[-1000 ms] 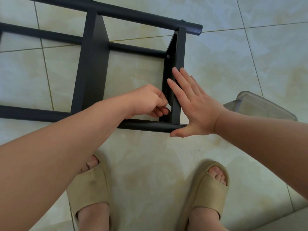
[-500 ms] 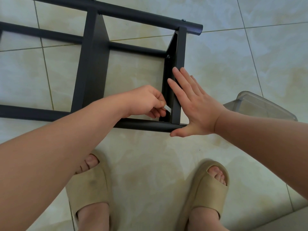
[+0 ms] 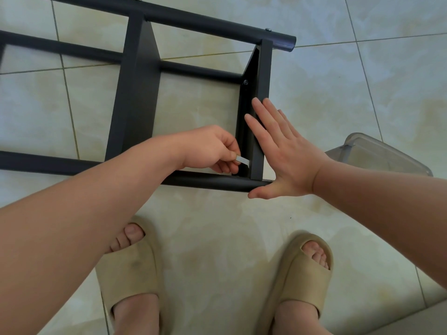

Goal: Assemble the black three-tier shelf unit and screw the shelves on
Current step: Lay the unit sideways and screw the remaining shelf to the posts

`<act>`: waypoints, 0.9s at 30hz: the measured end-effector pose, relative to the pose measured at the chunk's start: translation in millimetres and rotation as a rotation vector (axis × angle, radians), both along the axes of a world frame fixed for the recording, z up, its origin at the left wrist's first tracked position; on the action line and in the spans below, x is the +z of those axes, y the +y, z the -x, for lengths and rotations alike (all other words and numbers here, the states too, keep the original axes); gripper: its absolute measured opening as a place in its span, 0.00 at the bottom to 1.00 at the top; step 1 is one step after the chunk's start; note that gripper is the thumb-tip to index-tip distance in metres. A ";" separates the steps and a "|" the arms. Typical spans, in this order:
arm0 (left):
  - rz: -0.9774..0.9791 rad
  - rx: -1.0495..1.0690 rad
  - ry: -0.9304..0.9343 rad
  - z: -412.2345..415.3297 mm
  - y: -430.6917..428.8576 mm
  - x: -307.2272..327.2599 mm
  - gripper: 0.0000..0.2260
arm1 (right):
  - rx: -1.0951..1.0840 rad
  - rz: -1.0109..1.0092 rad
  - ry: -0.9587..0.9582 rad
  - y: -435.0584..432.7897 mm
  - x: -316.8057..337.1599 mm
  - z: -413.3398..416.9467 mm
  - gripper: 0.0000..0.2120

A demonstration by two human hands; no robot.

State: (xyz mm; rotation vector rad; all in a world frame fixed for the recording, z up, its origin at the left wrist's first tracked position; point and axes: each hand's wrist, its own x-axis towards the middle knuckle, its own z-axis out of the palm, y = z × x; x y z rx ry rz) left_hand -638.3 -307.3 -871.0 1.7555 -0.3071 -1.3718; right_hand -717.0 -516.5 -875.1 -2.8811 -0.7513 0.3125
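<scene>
The black shelf unit lies on its side on the tiled floor, filling the view from nine o'clock round to one o'clock. Its end shelf stands on edge between the far tube and the near tube, just right of centre. At that shelf's lower inner corner the left hand pinches a small flat silver tool between thumb and curled fingers, its tip aimed at the joint with the near tube. The right hand comes in from three o'clock and lies flat against the shelf's outer face, fingers straight and close together, thumb spread under the tube's end, holding nothing. One fitted screw shows at the shelf's upper inner corner. The lower fastening looks to be the step in hand. The tool could slip off the head in that cramped corner, or the shelf could drift out of line if the bracing palm eases, sending the screw in crooked. The screw being worked is hidden behind fingers and shelf lip, and whether the tool is a wrench or a key is unclear. The unit runs off the left edge, so a third shelf is unseen. A clear plastic container sits at three o'clock, partly behind the right forearm, and beige sandals stand at six o'clock.
</scene>
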 end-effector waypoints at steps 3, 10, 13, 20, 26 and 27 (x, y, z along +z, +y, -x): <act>-0.006 -0.037 -0.010 -0.7 1.7 -0.7 0.11 | 0.000 -0.002 0.000 0.0 -0.2 -0.1 0.60; -0.027 -0.115 -0.013 0.7 4.2 -1.8 0.10 | 0.002 0.007 0.001 -0.1 0.5 -0.1 0.60; -0.048 -0.161 -0.048 1.9 3.9 0.0 0.10 | 0.002 0.006 0.005 0.0 0.5 0.1 0.60; -0.091 -0.269 -0.086 1.5 3.3 3.1 0.09 | -0.001 0.017 0.013 -0.2 0.9 0.2 0.61; -0.096 -0.214 -0.144 -4.8 6.8 1.1 0.07 | -0.007 0.007 0.009 0.2 1.4 -0.2 0.61; -0.097 -0.207 -0.153 -6.4 7.7 0.5 0.07 | -0.007 0.007 0.008 0.2 1.4 -0.2 0.61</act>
